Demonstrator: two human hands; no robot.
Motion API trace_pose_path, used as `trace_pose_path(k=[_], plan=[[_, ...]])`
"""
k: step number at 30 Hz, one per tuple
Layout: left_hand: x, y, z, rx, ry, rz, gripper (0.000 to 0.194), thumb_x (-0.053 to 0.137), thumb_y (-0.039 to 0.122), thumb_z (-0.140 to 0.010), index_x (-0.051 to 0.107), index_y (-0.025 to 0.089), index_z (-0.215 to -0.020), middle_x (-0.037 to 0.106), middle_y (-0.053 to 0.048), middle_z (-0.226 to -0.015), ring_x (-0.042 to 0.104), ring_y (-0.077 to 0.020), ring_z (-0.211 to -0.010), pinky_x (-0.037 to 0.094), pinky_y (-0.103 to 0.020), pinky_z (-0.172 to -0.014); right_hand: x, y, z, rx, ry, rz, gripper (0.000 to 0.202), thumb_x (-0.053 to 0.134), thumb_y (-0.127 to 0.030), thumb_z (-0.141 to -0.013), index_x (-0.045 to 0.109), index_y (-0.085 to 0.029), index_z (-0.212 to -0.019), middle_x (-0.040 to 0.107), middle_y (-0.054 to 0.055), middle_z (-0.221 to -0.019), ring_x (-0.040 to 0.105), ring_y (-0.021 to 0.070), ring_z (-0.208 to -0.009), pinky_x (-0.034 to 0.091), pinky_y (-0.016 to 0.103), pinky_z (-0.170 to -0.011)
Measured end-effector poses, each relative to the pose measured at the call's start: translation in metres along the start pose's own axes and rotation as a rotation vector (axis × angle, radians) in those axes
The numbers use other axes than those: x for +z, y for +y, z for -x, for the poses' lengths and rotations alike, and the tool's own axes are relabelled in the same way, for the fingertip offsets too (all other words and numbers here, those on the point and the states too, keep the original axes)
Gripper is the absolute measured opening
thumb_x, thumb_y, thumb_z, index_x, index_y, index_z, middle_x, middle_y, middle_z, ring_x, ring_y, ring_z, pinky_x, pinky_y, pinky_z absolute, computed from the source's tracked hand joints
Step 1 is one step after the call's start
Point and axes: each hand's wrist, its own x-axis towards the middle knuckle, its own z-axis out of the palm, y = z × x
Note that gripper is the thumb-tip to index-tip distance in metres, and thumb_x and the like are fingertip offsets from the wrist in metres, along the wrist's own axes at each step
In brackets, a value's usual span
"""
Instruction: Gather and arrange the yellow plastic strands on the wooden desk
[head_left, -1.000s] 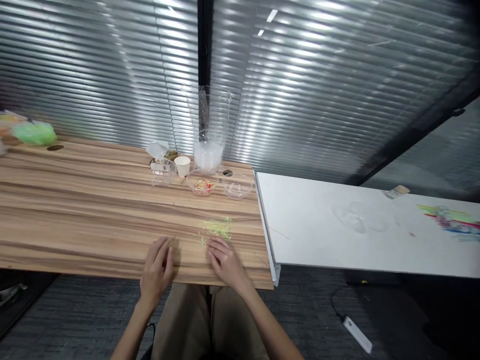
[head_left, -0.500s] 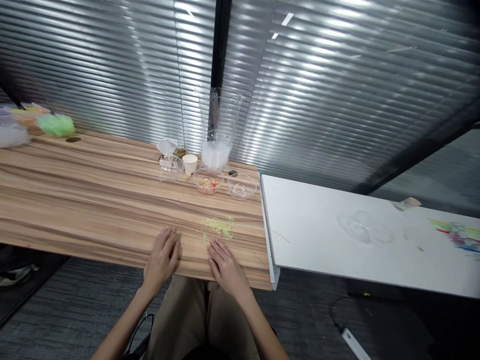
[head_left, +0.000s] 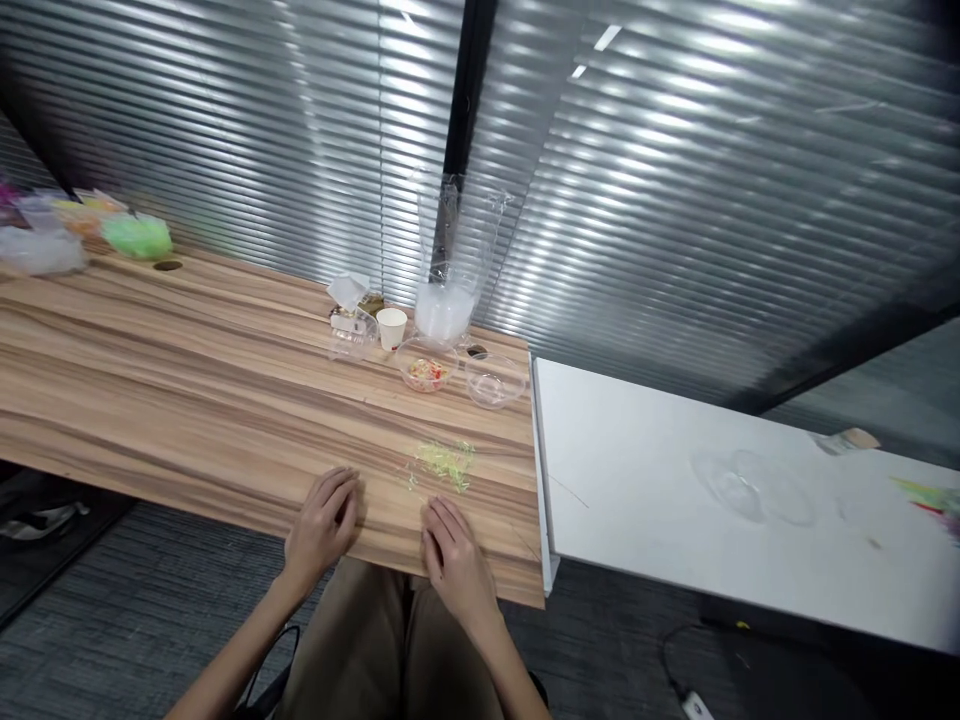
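My left hand [head_left: 322,525] and my right hand [head_left: 456,558] rest flat on the near edge of a wooden table [head_left: 187,390], fingers apart, holding nothing. Just beyond my right hand lies a small heap of thin yellow-green strands [head_left: 444,465]. Farther back stand a clear bowl with red and yellow bits [head_left: 425,366], an empty clear bowl [head_left: 492,381], a white paper cup [head_left: 391,328], a small clear box [head_left: 351,332] and a tall clear plastic bag of stacked clear bowls [head_left: 450,270].
A white table [head_left: 675,500] adjoins on the right, with clear plastic bowls [head_left: 739,482] and coloured strands at its far right edge. Green and other bags [head_left: 136,235] lie at the wooden table's far left. Window blinds close the back; a cable lies on the floor.
The view has swung left and tilted a little. Both hands stay flat on the table edge, barely shifted; nothing was picked up.
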Motion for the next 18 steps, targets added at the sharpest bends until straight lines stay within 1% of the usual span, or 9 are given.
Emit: trace_pose_path(k=[5,9,12,18], plan=[[0.0018,-0.0033,0.0023,-0.007,-0.011,0.009,0.023,0.044,0.02,-0.091,0.063,0.019,-0.105,0.066,-0.01,-0.108,0.059,-0.0259,-0.107,0.05,-0.047,-0.094,-0.0002,-0.001,0.0013,0.005,-0.003,0.027,0.039,0.041,-0.014,-0.093,0.058,-0.017,-0.128,0.059,0.011,-0.13,0.05,0.0242,-0.127,0.049,0.044,-0.103],[0.0022,-0.0048,0.0019,0.009,-0.015,0.016,0.021,0.045,0.02,-0.092,0.061,0.019,-0.105,0.064,-0.011,-0.109,0.058,-0.0261,-0.109,0.049,-0.047,-0.095,-0.0011,-0.0016,0.0008,-0.002,-0.017,0.03,0.039,0.041,-0.012,-0.093,0.059,-0.019,-0.126,0.059,0.009,-0.13,0.048,0.0231,-0.129,0.049,0.042,-0.104],[0.0021,-0.0042,0.0007,0.014,-0.009,0.013,0.021,0.044,0.02,-0.092,0.06,0.02,-0.106,0.064,-0.011,-0.11,0.058,-0.0263,-0.11,0.049,-0.048,-0.095,-0.0016,-0.0023,-0.0009,-0.004,-0.006,0.012,0.037,0.043,-0.012,-0.092,0.061,-0.016,-0.125,0.059,0.009,-0.13,0.047,0.0228,-0.129,0.048,0.041,-0.105],[0.0002,-0.0032,-0.0032,0.082,0.008,-0.001,0.019,0.046,0.018,-0.092,0.058,0.018,-0.107,0.062,-0.012,-0.109,0.057,-0.0281,-0.109,0.049,-0.049,-0.093,-0.0024,-0.005,-0.0034,0.036,0.026,-0.026,0.036,0.042,-0.012,-0.092,0.063,-0.015,-0.121,0.063,0.008,-0.125,0.052,0.0225,-0.124,0.049,0.04,-0.104]])
